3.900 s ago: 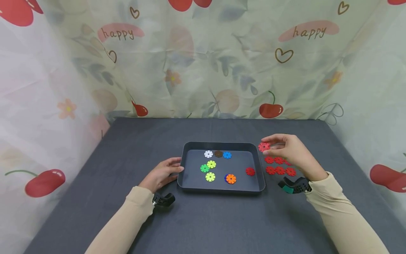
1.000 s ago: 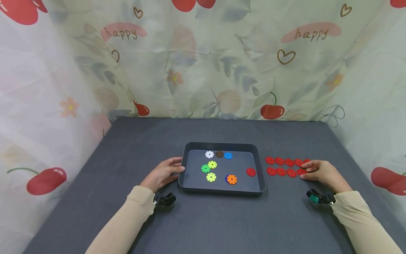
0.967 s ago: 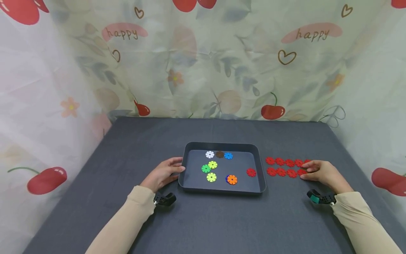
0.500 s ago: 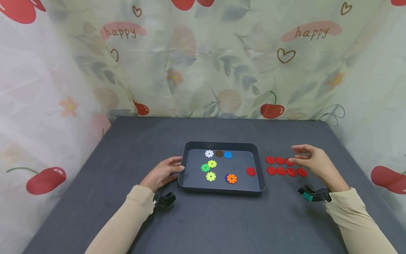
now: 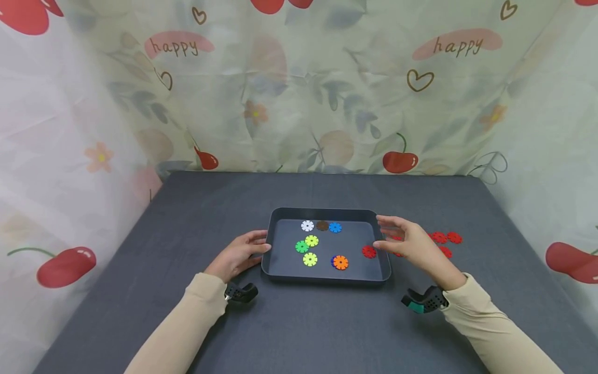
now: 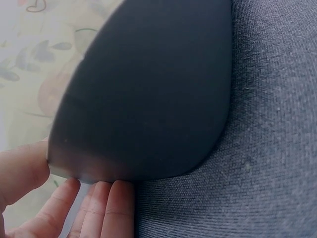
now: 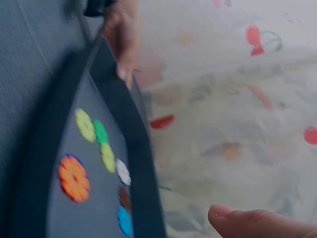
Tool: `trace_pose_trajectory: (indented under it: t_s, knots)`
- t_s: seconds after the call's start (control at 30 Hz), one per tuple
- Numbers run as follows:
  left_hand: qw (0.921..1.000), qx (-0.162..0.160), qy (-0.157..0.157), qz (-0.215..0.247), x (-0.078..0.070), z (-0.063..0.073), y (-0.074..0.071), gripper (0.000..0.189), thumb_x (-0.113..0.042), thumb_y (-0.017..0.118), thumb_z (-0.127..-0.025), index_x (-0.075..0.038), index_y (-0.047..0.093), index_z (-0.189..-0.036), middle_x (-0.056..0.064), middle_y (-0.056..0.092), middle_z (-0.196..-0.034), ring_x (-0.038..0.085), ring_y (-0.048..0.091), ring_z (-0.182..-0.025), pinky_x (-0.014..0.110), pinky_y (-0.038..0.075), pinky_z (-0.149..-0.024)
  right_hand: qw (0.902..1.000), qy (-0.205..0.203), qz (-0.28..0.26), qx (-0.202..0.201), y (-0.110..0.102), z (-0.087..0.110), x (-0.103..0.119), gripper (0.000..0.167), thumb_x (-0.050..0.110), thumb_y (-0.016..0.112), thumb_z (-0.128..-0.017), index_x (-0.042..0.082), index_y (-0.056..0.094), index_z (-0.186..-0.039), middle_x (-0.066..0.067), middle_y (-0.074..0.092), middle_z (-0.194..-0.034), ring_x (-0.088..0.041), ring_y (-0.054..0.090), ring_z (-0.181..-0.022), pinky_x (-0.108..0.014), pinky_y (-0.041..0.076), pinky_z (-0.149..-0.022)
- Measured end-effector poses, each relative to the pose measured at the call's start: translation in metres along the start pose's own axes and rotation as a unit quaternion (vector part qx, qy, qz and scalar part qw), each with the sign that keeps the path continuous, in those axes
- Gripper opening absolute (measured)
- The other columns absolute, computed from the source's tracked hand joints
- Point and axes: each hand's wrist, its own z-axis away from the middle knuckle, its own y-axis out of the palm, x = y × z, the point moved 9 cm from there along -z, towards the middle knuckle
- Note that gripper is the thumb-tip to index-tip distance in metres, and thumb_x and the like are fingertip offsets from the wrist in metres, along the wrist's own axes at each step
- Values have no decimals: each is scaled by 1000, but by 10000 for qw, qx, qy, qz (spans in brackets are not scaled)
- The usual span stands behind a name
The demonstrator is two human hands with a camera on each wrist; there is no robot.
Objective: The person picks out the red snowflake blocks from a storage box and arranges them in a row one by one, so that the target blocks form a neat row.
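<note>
A dark rectangular tray [image 5: 327,283] lies on the table with notched plastic discs in it. My left hand [image 5: 240,255] holds the tray's left edge, thumb at the rim and fingers against the outer wall. My right hand [image 5: 405,243] is at the right rim, fingers spread and nothing between them; contact with the rim cannot be told. Near its thumb, inside the tray, lies a red disc [image 5: 368,252]. Also in the tray are white [image 5: 307,226], brown [image 5: 322,225], blue [image 5: 335,227], green [image 5: 302,246] and yellow [image 5: 310,259] discs, plus an orange disc [image 5: 340,263] overlapping a dark blue one.
Right of the tray, several red discs [image 5: 439,237] lie in two rows on the dark grey tablecloth [image 5: 299,327], partly hidden by my right hand and forearm. Patterned curtains [image 5: 308,104] surround the table at the back and sides.
My right hand held a red disc beside the tray, then set it down at the right end of the red rows. Now it has moved left to the tray, without a disc. Left hand unchanged.
</note>
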Motion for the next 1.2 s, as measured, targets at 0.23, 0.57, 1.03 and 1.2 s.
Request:
trace_pose_trajectory:
  t_s: [0.23, 0.57, 1.03, 1.2]
  knots:
    - [10000, 0, -6, -4, 0, 1, 0, 58, -9, 64, -93, -12, 39, -146, 16, 42, -147, 32, 42, -135, 52, 36, -111, 9987, -35, 385, 341, 31, -8, 1, 69, 22, 75, -85, 1, 44, -143, -24, 41, -148, -44, 38, -136, -55, 39, -106]
    - [10000, 21, -14, -13, 0, 3, -1, 58, -10, 63, -94, -12, 39, -146, 16, 40, -148, 32, 40, -137, 52, 36, -111, 9955, 98, 793, 504, 51, -24, -6, 67, 21, 72, -88, -1, 42, -144, -25, 39, -148, -49, 37, -134, -58, 39, -106]
    - [10000, -2, -10, -83, -1, 2, 1, 57, -11, 64, -93, -13, 41, -145, 15, 42, -147, 31, 42, -135, 51, 37, -111, 9905, 360, 1181, 605, 60, -30, -9, 64, 18, 75, -85, -2, 47, -140, -26, 45, -143, -34, 50, -113, -43, 49, -90]
    - [10000, -8, -10, -90, -1, 2, 0, 57, -11, 64, -93, -13, 41, -145, 15, 42, -146, 31, 42, -135, 51, 37, -110, 9907, 269, 1076, 786, 67, -30, -10, 57, 17, 74, -86, -3, 53, -135, -24, 51, -139, -40, 49, -125, -51, 44, -104]
